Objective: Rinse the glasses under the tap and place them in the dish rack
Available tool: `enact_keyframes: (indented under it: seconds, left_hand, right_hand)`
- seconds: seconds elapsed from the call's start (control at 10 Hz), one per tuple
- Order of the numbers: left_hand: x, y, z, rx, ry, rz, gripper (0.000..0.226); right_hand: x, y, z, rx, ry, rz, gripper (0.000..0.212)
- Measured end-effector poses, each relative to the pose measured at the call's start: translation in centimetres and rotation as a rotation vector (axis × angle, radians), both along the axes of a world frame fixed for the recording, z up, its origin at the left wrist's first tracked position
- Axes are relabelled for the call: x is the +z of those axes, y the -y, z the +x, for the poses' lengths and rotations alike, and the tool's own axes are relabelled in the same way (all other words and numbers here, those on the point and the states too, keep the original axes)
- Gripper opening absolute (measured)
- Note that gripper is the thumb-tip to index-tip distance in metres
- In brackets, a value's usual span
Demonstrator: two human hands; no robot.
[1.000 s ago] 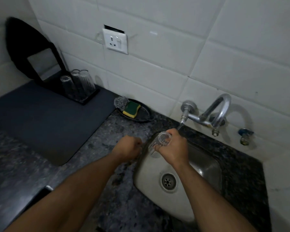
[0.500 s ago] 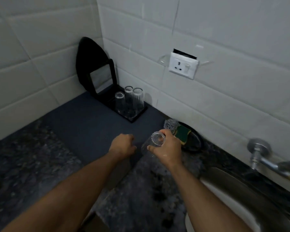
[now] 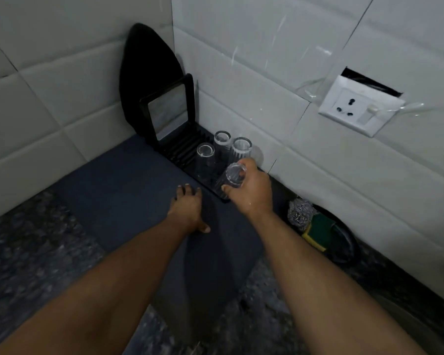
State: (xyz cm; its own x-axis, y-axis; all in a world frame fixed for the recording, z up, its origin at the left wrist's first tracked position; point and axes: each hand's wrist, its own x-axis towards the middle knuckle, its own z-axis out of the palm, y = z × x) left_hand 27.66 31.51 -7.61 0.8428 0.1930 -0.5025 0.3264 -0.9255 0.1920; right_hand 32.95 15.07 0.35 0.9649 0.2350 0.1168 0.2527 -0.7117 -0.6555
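Gripping a clear glass point(image 3: 231, 178) by its side, fingers and thumb curled round it, the right hand point(image 3: 251, 190) holds it tilted over the near end of the black rack point(image 3: 183, 149), just in front of three glasses point(image 3: 222, 147) standing there. The left hand point(image 3: 187, 210) rests flat on the dark mat point(image 3: 128, 190), fingers spread, holding nothing. A sponge point(image 3: 315, 230) and steel scrubber point(image 3: 298, 213) lie in a black dish point(image 3: 344, 248) by the tiled wall.
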Motion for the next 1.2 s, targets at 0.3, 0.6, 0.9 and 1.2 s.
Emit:
enact_keyframes:
  seconds: [0.3,0.6,0.9,1.2]
  left_hand:
    - [0.5,0.9,1.6,-0.027,-0.116,0.073,0.145]
    - [0.4,1.4,2.2,-0.017,-0.165,0.100,0.148]
    - [0.4,1.5,1.9,-0.001,-0.143,0.098,0.145]
    - [2.2,2.6,-0.2,-0.032,-0.045,0.153,0.110]
  right_hand:
    - [-0.9,-2.7,3.4,0.020,-0.006,-0.064,0.063]
    - [-2.5,-3.1,4.6,-0.002,-0.011,0.037,0.067]
    - [-3.0,-2.7,3.7,0.002,-0.030,0.077,0.099]
    - [-1.2,0.0,1.1,0.057,-0.016,0.058,0.094]
